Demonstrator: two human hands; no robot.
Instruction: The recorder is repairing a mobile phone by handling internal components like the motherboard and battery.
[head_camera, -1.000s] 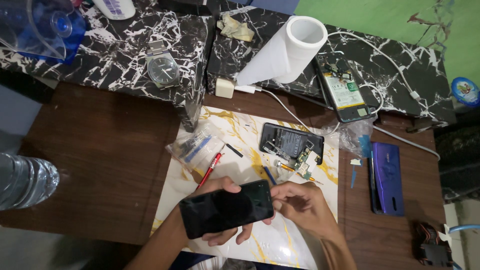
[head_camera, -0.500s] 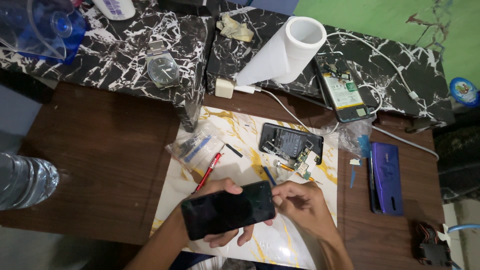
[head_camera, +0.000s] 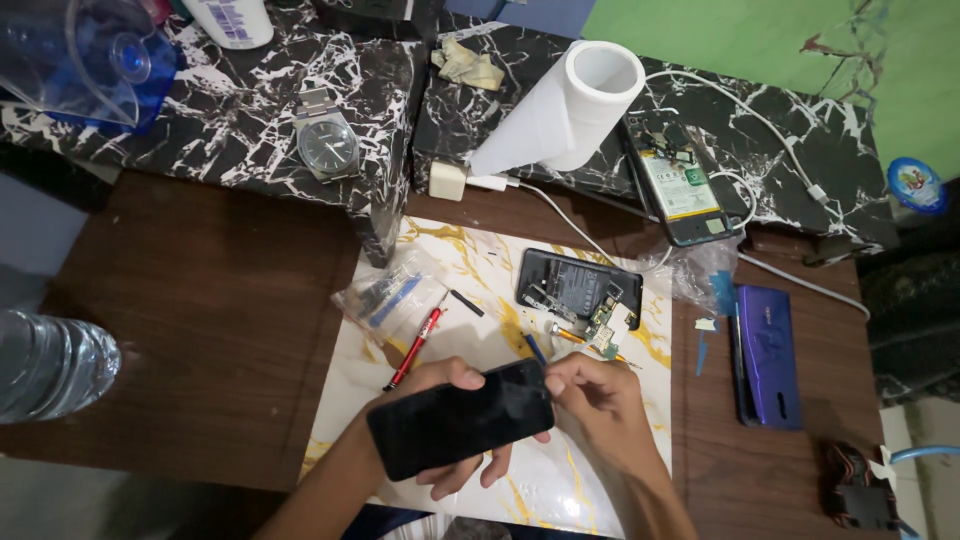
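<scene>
My left hand holds a black phone screen-up over a white and gold marbled mat. My right hand pinches the phone's right end with its fingertips. Just beyond my right hand lie a small green circuit board and an opened black phone frame. A red screwdriver rests on the mat left of my hands.
A plastic bag of small tools lies on the mat. A purple phone back cover sits at the right. On the black marbled blocks behind are a wristwatch, a paper roll and an opened phone. A water bottle is at far left.
The phone has tilted slightly and my right fingers have closed in on its right end. Otherwise little has moved.
</scene>
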